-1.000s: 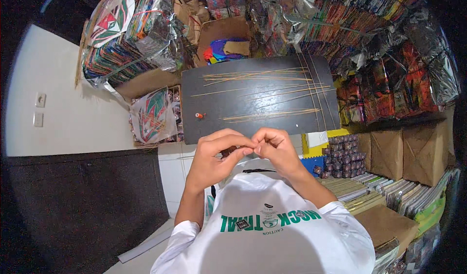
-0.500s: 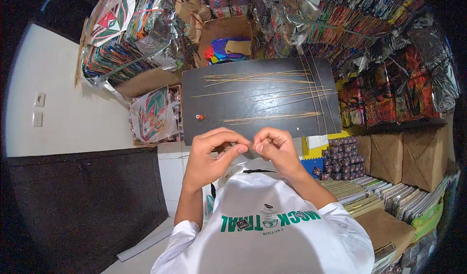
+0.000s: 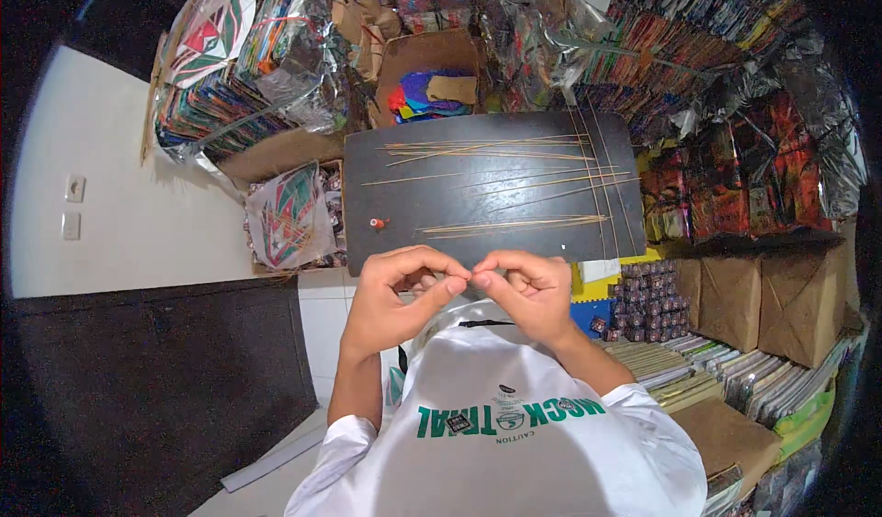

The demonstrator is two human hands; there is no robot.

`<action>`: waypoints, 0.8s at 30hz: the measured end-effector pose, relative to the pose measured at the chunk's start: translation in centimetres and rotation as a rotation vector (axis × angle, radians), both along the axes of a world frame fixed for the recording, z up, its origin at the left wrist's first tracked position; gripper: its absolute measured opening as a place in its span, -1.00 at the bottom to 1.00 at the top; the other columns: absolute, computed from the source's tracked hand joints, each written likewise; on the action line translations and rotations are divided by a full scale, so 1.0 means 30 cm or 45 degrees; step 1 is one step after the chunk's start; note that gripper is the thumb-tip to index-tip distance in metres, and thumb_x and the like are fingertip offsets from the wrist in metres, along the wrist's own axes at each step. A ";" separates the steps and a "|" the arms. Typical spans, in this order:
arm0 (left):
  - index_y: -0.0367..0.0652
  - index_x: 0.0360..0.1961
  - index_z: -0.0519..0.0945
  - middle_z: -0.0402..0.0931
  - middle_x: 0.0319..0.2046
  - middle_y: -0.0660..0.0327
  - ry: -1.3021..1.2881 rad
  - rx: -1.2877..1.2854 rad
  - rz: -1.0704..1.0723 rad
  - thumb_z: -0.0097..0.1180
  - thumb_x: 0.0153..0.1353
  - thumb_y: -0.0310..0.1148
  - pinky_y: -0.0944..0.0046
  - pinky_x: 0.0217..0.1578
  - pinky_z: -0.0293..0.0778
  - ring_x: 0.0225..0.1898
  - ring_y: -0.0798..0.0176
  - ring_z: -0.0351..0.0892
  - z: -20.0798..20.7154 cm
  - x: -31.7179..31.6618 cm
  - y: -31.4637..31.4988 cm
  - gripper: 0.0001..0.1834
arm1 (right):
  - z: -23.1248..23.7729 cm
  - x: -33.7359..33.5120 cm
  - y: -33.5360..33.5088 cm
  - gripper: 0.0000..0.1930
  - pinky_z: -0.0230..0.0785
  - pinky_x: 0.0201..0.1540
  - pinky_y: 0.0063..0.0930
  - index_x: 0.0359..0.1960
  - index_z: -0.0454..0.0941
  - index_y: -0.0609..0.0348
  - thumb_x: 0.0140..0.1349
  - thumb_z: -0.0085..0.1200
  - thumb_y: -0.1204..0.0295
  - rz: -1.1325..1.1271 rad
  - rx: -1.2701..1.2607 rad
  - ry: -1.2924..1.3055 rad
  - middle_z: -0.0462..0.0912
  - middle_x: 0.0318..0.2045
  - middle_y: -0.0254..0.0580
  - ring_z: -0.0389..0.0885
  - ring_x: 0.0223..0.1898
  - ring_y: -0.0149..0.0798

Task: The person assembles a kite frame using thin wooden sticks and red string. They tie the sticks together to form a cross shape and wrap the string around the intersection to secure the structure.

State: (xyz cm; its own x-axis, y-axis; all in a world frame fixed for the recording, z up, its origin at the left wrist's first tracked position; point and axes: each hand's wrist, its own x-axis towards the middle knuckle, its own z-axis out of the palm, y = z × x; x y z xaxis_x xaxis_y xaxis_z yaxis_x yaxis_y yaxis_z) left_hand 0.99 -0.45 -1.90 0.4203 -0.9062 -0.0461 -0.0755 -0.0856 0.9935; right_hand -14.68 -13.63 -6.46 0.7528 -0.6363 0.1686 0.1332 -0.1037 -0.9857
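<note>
My left hand (image 3: 397,298) and my right hand (image 3: 530,294) meet fingertip to fingertip in front of my chest, just off the near edge of the dark table (image 3: 514,244). Thumb and forefinger are pinched on both hands. Whatever lies between the fingertips is too fine to make out. Beyond them, thin sticks (image 3: 514,224) lie in a loose row along the near part of the table. A second group of thin sticks (image 3: 487,148) lies farther back. A small orange spool (image 3: 378,224) stands near the table's left edge.
Beside the table at left is a box holding a kite-like printed sheet (image 3: 292,219). Bundled stacks (image 3: 248,85) rise behind it. An open carton (image 3: 427,53) with coloured pieces stands at the back. Small dark boxes (image 3: 648,298) and brown paper packages (image 3: 726,287) sit at right.
My right hand has shifted slightly right, its forefinger now stretched out toward the left fingertips. The left hand has barely moved. Sticks and spool are unchanged.
</note>
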 end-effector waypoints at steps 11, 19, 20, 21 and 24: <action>-0.32 -0.25 0.72 0.67 -0.43 0.32 0.023 0.122 -0.056 0.29 0.29 -0.44 0.53 -0.43 0.37 -0.45 0.62 0.44 0.033 0.003 0.017 -0.87 | 0.025 0.002 -0.001 -0.87 0.02 -0.67 -0.60 -0.20 0.75 0.17 0.24 0.27 0.50 0.050 -0.218 0.026 0.26 -0.80 -0.45 0.17 -0.75 -0.65; -0.29 -0.28 0.72 0.67 -0.44 0.31 0.162 0.210 -0.071 0.32 0.28 -0.36 0.50 -0.42 0.40 -0.44 0.56 0.50 0.042 -0.002 0.046 -0.83 | 0.032 0.009 0.015 -0.88 0.08 -0.66 -0.60 -0.21 0.74 0.21 0.24 0.26 0.51 0.054 -0.239 -0.028 0.30 -0.79 -0.43 0.20 -0.76 -0.64; -0.30 -0.27 0.72 0.65 -0.45 0.34 0.142 0.196 -0.055 0.30 0.30 -0.38 0.52 -0.45 0.37 -0.46 0.59 0.45 0.044 -0.006 0.046 -0.83 | 0.037 0.011 0.015 -0.88 0.07 -0.66 -0.60 -0.21 0.74 0.21 0.24 0.27 0.51 0.059 -0.240 -0.018 0.28 -0.79 -0.43 0.20 -0.76 -0.65; -0.31 -0.26 0.72 0.63 -0.46 0.37 0.121 0.182 -0.038 0.28 0.32 -0.40 0.53 -0.47 0.34 -0.49 0.62 0.40 0.046 -0.008 0.048 -0.84 | 0.040 0.010 0.016 -0.88 0.06 -0.66 -0.60 -0.20 0.74 0.21 0.24 0.27 0.51 0.072 -0.214 0.003 0.26 -0.80 -0.44 0.18 -0.76 -0.65; -0.32 -0.27 0.71 0.63 -0.45 0.36 0.071 0.152 0.007 0.27 0.32 -0.40 0.53 -0.45 0.35 -0.47 0.62 0.41 0.046 -0.008 0.057 -0.84 | 0.040 0.011 0.018 -0.88 0.00 -0.66 -0.60 -0.20 0.74 0.18 0.24 0.28 0.50 0.097 -0.153 0.032 0.18 -0.81 -0.47 0.13 -0.76 -0.65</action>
State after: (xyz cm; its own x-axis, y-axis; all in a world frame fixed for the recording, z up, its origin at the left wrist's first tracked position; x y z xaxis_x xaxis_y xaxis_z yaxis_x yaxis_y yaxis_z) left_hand 0.75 1.26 -0.53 0.4193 -0.8904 -0.1772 -0.0195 -0.2040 0.9788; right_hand -14.35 -13.09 -5.26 0.8032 -0.5532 0.2209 0.1208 -0.2118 -0.9698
